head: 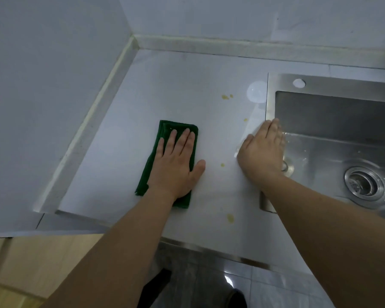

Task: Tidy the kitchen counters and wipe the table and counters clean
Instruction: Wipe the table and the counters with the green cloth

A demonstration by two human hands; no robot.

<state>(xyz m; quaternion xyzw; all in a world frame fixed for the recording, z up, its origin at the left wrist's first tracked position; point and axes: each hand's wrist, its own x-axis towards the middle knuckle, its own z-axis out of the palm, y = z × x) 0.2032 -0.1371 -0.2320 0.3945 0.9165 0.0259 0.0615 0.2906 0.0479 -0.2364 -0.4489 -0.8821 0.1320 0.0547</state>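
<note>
At the very bottom, down past the tabletop edge, is a dark tiled floor (209, 274) with a bright spot of light on it, and a pale wood panel (31, 263) sits to the left. Two bare arms reach up from there onto the white tabletop (125, 112).

Close to the front edge there is a small yellow spot (230, 218) on the tabletop. A bit further in, the left hand (176, 165) lies flat on a folded green cloth (165, 134). Its fingers are straight and spread a little, pressing down, and the thumb sticks out to the right onto the bare tabletop. The cloth lies long and thin, in the middle of the tabletop, well to the left of the sink.

The right hand (261, 150) is flat too, with its fingers straight and close together. It rests at the tabletop's right side, and its fingertips touch the metal rim of the sink (320, 83). Between the two hands is another tiny yellow spot (222, 164).

The sink is shiny steel with water drops in it and a round drain (363, 183).

Further back are more yellow spots (226, 96) and a round white glow (256, 92) by the sink corner. At the back, grey walls (53, 52) meet in a corner.
</note>
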